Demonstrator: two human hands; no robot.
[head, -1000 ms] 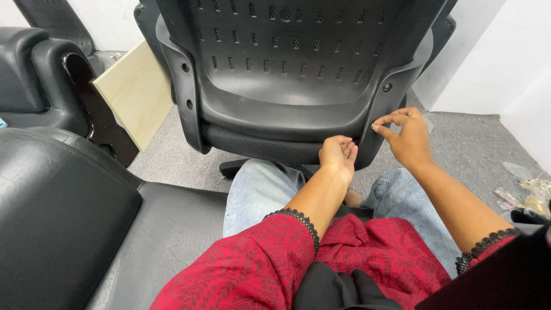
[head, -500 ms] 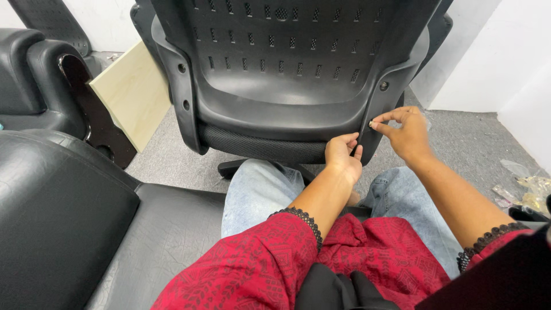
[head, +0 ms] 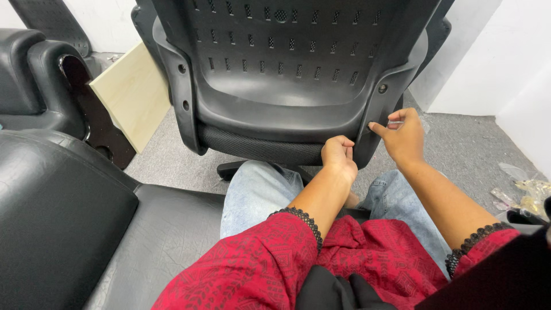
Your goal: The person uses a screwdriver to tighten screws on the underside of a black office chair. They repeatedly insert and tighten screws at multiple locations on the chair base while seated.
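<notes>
Left hand: curled closed against lower edge of black chair back
Right hand: just beside, pinching small silvery part at chair's frame

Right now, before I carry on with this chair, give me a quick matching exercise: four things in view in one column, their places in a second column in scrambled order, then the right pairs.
Things:
1. left hand
2. right hand
3. pale wooden board
4. clear plastic bags

Places:
A. leaning at the left of the office chair
B. on the grey carpet at the far right
C. at the lower edge of the chair's back shell, near the mesh seat
D. fingertips at the chair's right side bracket, pinching a small silvery part

Pairs: 1-C, 2-D, 3-A, 4-B
</notes>
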